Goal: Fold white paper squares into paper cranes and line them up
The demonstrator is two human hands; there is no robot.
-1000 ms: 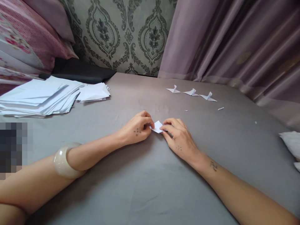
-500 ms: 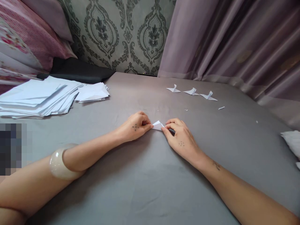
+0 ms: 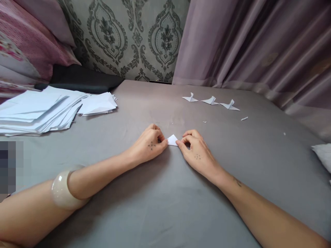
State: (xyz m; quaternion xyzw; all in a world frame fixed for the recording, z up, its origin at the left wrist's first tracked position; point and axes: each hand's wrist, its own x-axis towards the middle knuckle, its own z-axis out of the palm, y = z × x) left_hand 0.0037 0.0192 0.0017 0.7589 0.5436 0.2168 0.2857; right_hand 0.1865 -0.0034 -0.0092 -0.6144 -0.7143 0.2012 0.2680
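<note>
A small white piece of folded paper [image 3: 172,140], roughly triangular with its point away from me, is held between my two hands low over the grey surface. My left hand [image 3: 152,144] pinches its left corner between thumb and fingers. At the right corner, my right hand [image 3: 195,148] grips the paper the same way, its thumb lying over the edge. My fingertips hide both outer corners. Beyond the hands, three folded paper birds [image 3: 212,100] stand in a row.
A large stack of white paper [image 3: 38,110] lies at the left, with a pile of smaller sheets [image 3: 99,102] beside it. Paper scraps [image 3: 244,118] are scattered at the right. Behind the grey cloth surface [image 3: 160,199] are a patterned wall and purple curtains [image 3: 207,41].
The folded paper now lies flatter, its two layers looking like one smooth triangle. My hands have drawn slightly closer together. The view has shifted a little.
</note>
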